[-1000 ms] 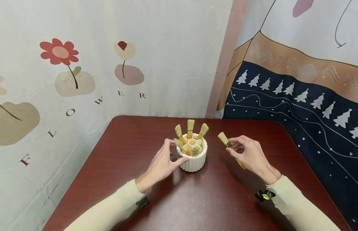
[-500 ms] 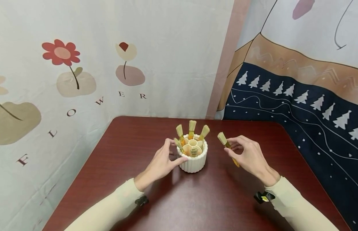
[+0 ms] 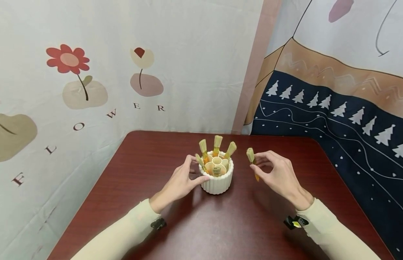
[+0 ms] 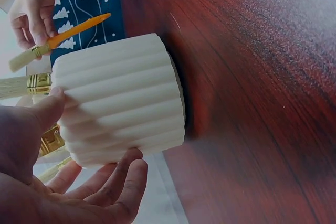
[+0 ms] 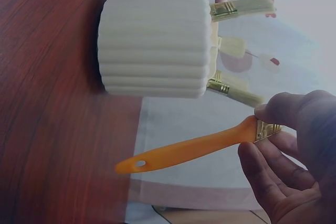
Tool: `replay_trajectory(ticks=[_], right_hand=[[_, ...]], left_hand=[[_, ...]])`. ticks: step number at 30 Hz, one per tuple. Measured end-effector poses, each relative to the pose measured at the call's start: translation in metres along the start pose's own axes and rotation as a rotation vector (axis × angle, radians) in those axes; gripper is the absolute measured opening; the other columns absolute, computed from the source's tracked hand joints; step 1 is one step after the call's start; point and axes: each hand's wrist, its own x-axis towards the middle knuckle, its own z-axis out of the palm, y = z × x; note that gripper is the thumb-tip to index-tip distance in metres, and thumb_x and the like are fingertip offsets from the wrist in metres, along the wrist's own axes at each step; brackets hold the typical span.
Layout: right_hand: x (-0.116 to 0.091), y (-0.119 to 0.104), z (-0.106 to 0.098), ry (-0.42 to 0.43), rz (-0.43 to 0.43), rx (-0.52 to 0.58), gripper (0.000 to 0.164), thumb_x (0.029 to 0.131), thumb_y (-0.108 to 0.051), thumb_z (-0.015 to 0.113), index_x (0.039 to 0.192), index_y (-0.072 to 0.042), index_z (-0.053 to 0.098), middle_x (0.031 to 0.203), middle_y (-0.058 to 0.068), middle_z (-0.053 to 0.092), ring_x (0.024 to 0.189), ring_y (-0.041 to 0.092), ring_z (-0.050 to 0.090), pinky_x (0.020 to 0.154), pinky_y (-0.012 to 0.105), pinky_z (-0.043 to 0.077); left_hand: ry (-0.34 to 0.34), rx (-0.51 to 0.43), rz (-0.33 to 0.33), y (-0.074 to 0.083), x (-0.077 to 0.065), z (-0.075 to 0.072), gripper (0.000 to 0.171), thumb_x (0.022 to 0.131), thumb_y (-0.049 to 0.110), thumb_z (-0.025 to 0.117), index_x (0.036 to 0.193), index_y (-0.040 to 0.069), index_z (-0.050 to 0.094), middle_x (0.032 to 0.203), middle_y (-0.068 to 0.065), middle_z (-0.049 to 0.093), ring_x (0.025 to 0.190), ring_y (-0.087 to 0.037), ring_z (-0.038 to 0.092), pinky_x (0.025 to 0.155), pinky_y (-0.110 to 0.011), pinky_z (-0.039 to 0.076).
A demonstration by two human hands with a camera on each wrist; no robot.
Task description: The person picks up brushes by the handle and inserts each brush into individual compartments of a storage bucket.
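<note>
A ribbed white brush holder (image 3: 217, 185) stands upright on the table, with a round centre tube and compartments about it. Several flat paintbrushes (image 3: 218, 142) stand in it, bristles up. My left hand (image 3: 178, 182) holds the holder from the left, thumb at the near rim and fingers along the side, as the left wrist view shows. To the right of the holder, my right hand (image 3: 282, 177) pinches another paintbrush (image 5: 194, 149) near its metal ferrule. That brush has an orange handle pointing down, pale bristles up, and is clear of the table and holder.
The dark red wooden table (image 3: 136, 155) extends around the holder. A pale curtain (image 3: 195, 72) with printed flowers hangs behind and to the left. On the right hangs a navy cloth (image 3: 318, 144) with white trees.
The paintbrush in my right hand has turned from slanted to nearly upright, its handle end swinging left and up. My left hand has stayed at the holder.
</note>
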Motion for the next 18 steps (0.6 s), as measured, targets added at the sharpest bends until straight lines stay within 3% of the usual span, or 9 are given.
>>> replay_trajectory(ticks=[18], right_hand=[[0.003,-0.013,-0.001,0.008,-0.031,0.064,0.042,0.088,0.003,0.100,0.124,-0.009,0.081,0.110,0.001,0.085,0.093,0.009,0.084,0.092,0.017,0.067]], left_hand=[[0.005,0.025,0.029,-0.001,0.000,-0.003,0.059,0.103,0.036,0.093,0.140,0.013,0.054,0.149,-0.018,0.075,0.122,-0.041,0.084,0.109,-0.062,0.067]])
